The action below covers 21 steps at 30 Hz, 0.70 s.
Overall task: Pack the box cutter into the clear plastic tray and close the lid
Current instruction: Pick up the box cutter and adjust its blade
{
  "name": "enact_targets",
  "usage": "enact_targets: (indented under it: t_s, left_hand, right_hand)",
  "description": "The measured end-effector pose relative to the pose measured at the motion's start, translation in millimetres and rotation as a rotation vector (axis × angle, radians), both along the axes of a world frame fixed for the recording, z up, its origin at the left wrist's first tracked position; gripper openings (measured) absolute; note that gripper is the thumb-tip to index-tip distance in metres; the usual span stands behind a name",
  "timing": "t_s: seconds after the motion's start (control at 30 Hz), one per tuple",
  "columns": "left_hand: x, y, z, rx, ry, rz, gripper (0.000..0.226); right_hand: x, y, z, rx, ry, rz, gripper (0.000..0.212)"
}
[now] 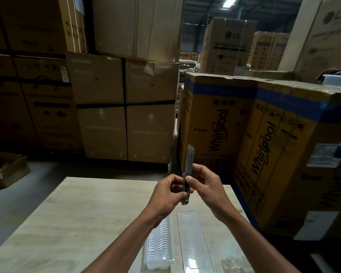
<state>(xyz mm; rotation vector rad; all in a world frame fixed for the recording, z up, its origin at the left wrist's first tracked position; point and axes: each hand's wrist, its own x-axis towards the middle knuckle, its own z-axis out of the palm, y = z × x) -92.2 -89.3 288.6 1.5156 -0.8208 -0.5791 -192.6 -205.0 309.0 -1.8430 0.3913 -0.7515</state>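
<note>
Head view looks down on the box cutter [187, 174], which I hold upright in the air above the far end of the table [87, 213], its blade end pointing up and its lower end showing below my fingers. My left hand [168, 194] is curled around the lower part of the handle from the left, and my right hand [203, 184] pinches the handle from the right, thumb pressed across its front; both hands are closed on the cutter. Below my wrists, on the table top, lies the clear plastic tray [195, 243], long and narrow, running away from me, open and with nothing in it. Just beside it on the left lies a white ribbed plastic piece [158, 245], also long and narrow, its surface covered in wavy ridges; I cannot tell whether it touches the tray. Behind the table stand stacked cardboard boxes [124, 107] bound with dark straps, and to the right two yellow boxes [244, 134] with blue bands near the top and the word Whirlpool printed up their sides. Farther back, brown boxes marked LG [227, 46] stand under a ceiling light.
</note>
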Motion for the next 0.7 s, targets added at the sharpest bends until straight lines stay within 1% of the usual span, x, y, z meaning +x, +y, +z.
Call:
enact_targets:
  t_s: [0.2,0.37,0.7]
  left_hand:
    - [-4,0,8,0.017,-0.029,-0.059,0.027]
    - [-5,-1,10,0.021,-0.046,-0.084,0.027]
    - [-6,-3,8,0.052,-0.088,-0.065,0.027]
  right_hand:
    - [-5,-15,28,0.052,-0.069,0.088,0.047]
    - [-6,-26,43,0.035,-0.07,0.112,0.057]
    - [-3,-39,52,0.016,-0.084,0.093,0.065]
